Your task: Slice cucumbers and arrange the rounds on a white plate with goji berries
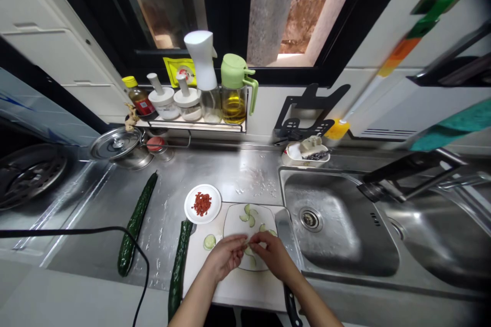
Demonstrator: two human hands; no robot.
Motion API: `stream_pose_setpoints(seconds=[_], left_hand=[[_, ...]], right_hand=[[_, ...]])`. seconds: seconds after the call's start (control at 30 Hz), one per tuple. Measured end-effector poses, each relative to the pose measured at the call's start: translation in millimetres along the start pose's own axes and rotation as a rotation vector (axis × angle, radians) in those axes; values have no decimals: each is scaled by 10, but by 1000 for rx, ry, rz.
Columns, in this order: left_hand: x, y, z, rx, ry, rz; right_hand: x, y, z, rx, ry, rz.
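Over a white square plate [236, 214], my left hand [226, 256] and my right hand [273, 255] meet at the fingertips. Both are closed in a pinch on a small pale-green piece that looks like a cucumber slice [248, 245], mostly hidden by the fingers. Thin cucumber slices [246, 214] lie fanned on the plate's far part, with others at its right and near sides. The plate rests on a white cutting board [230, 288]. A round cucumber piece [209, 242] sits on the board left of my hands. Under my right forearm shows a knife [291, 304] with a black handle.
A cut cucumber [178, 271] lies along the board's left edge, and a whole cucumber [138, 225] farther left. Behind the board stands a small plate [191, 213] of red bits. The sink [337, 235] is at right. A black cable [141, 253] crosses the left foreground.
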State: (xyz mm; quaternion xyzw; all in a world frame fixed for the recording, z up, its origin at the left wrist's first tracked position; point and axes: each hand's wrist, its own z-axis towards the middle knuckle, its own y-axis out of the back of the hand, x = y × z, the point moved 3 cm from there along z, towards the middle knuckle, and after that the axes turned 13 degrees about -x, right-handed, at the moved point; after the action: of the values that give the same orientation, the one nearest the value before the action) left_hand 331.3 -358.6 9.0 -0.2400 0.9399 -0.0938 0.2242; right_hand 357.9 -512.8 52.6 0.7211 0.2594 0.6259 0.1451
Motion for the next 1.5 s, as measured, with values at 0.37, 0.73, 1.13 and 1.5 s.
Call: stream_pose_setpoints(seconds=[0.37,0.73,1.13,1.5], left_hand=[[90,150,17,-236,-649,571],[228,56,-146,-336,-772,1032],[236,36,-82,-357,-710,1204],[189,-21,-161,-389,-710,1304]], right_hand=[[-154,-130,66,52,11,-337],[-160,-192,42,61,102,-608],[-227,-274,0,59,198,-696],[-260,-312,-45,10,295,-763]])
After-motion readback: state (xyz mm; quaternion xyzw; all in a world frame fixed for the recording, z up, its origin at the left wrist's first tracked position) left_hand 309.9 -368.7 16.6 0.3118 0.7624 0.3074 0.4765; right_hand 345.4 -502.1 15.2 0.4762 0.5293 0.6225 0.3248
